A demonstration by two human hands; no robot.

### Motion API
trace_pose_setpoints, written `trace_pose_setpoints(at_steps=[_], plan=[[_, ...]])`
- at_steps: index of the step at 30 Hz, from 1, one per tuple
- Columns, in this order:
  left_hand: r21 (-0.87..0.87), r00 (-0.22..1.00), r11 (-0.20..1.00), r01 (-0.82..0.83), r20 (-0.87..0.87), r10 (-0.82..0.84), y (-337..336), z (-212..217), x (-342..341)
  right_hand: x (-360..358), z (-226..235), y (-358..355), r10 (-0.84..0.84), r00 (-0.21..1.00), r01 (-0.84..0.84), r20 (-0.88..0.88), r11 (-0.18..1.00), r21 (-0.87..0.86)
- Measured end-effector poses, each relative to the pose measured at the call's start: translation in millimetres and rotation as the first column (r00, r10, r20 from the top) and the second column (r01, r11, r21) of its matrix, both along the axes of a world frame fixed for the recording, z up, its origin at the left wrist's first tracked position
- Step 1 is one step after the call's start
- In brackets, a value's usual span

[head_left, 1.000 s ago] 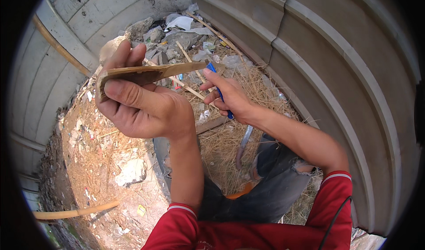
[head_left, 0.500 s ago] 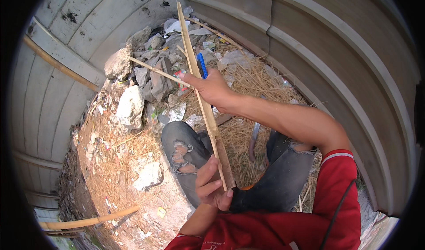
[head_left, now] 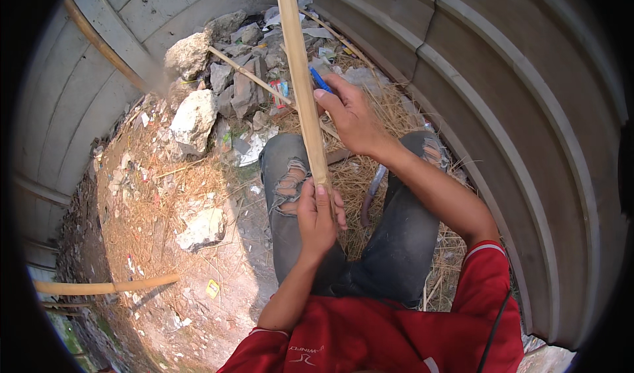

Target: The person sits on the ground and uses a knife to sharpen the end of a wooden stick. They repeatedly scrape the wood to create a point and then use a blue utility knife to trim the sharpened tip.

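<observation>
A long split bamboo strip (head_left: 305,89) slants from between my knees up past the top of the picture. My left hand (head_left: 318,221) is closed round its lower end, thumb along the face. My right hand (head_left: 353,109), beside the strip's middle, grips a slim blue tool (head_left: 320,80) that looks like a cutter knife; its blade is hidden. The strip passes just left of the right fingertips, and whether they touch it I cannot tell. Between my legs a tool with a grey metal blade (head_left: 377,181) and a brown handle lies on dry straw.
Rocks (head_left: 193,119) and litter are heaped ahead, with a thin bamboo stick (head_left: 249,74) across them. A corrugated metal wall (head_left: 502,109) rises on the right and a pale panel wall (head_left: 53,135) on the left. A bamboo pole (head_left: 109,286) juts in at lower left.
My left hand has shifted up from the strip's bottom end and wrapped round it. My right hand has come off the strip's edge toward the right, still with the blue tool. The strip now stands steeper.
</observation>
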State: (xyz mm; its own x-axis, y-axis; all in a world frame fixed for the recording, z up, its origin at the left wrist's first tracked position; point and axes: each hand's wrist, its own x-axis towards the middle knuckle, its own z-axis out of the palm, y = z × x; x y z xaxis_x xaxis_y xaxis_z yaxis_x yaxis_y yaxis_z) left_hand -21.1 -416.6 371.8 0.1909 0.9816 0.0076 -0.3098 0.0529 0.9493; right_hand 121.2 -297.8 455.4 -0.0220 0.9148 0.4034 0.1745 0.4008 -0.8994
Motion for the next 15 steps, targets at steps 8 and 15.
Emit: trace_pose_setpoints(at_steps=[8,15], plan=[[-0.047,0.995,0.999,0.000,-0.102,-0.005,-57,-48,-3,89,-30,-76,0.189,0.954,-0.247,-0.235,0.935,-0.253],[-0.064,0.987,0.996,0.055,-0.149,-0.064,-105,-67,-15,124,-73,-128,-0.042,0.914,-0.158,-0.404,0.880,-0.448]])
